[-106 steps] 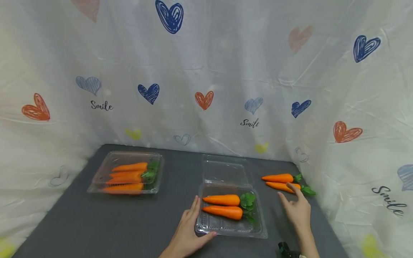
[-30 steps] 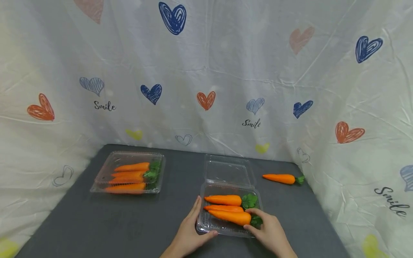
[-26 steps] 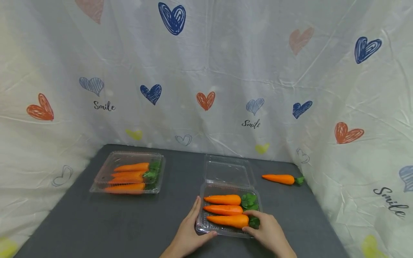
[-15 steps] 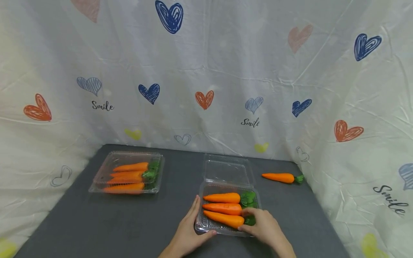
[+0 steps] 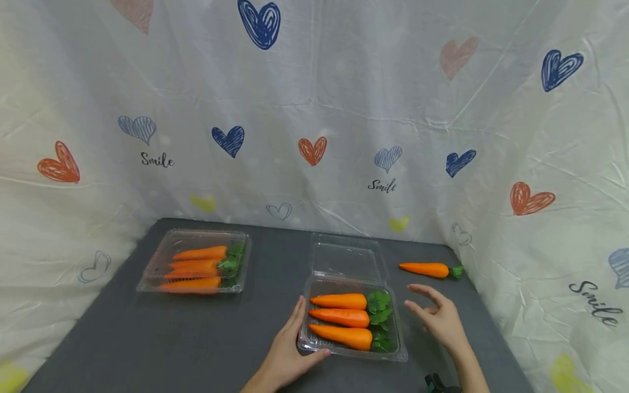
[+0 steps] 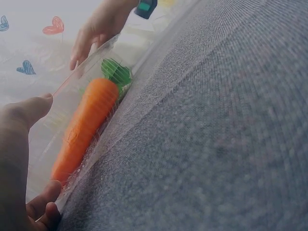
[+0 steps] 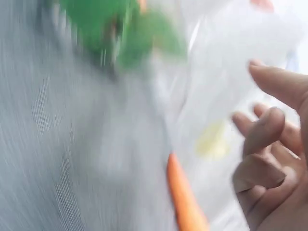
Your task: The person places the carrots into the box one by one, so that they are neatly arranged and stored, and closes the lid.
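A clear plastic clamshell box (image 5: pixel 324 347) lies with its lid folded back and three carrots in it, leafy tops to the right. My left hand (image 5: pixel 287 349) rests against its near left corner, fingers along the left wall and thumb at the front edge. Through the clear wall in the left wrist view, the nearest carrot (image 6: pixel 86 125) shows beside the thumb. My right hand (image 5: pixel 439 319) is in the air right of the box, thumb and forefinger spread, holding nothing. A loose carrot (image 5: pixel 425 269) lies just beyond it on the dark table (image 5: pixel 196 338).
Far left stands a closed clear clamshell box (image 5: pixel 162 256) with several carrots inside. A white curtain (image 5: pixel 344 109) printed with hearts hangs behind the table and along its sides.
A carrot from the right side of the table now lies frontmost in the box. My right hand has let go of it and moved right, toward the loose carrot. My left hand stays put.
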Available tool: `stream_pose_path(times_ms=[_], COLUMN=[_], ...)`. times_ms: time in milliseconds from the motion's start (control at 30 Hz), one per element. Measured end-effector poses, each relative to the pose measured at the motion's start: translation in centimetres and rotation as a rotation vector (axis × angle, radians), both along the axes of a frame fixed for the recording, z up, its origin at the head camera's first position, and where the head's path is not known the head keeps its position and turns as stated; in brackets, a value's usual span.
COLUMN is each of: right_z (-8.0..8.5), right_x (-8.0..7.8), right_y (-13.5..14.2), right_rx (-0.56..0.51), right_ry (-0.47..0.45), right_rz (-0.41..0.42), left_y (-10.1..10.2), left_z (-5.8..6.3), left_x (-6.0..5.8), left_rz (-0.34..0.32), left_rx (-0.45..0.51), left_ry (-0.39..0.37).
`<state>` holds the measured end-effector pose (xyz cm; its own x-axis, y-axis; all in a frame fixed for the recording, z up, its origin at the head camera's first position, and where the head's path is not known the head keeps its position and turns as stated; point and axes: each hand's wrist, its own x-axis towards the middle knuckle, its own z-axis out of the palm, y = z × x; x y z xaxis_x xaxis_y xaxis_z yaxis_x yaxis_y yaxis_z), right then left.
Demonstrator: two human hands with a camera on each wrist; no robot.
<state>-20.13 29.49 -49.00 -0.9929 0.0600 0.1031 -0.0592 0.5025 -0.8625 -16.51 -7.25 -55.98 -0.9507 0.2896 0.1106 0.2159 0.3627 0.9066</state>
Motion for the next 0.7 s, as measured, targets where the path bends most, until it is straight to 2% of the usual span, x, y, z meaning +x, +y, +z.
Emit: stream_pose_path(times_ms=[100,300,367,433,533,600,700], right_z=[-0.7,-1.5,-1.6,-1.8,-2.1,-2.3,-2.8], right_x=[-1.8,-5.9,-7.1,-8.3,-9.6,-10.2,-10.6], right_y=[2.7,7.2,8.1,8.8,9.7,10.2,10.9], right_rx=[-0.016,-0.322,-0.357,-0.3,-0.157,-0.078,-0.016], right_ry=[0.058,0.017,-0.007,-0.042,-0.095,-0.128,-0.181], right_rz=[-0.097,-0.293,-0.321,-0.313,-0.264,-0.232,-0.185], left_y=[-0.1,0.1,0.1,0.0,-0.1,-0.1,-0.1], left_z=[0.1,-0.2,-0.3,-0.3,-0.3,-0.2,-0.1], left_x=[0.0,-0.1,-0.1,0.0,0.0,0.0,0.0], left_rz=[0.01,0.001,-0.002,-0.004,-0.002,-0.001,-0.002], left_rx=[-0.01,-0.018,-0.016,-0.008,-0.009,-0.009,-0.018], left_ry=[0.008,0.025,0.027,0.025,0.017,0.011,0.004])
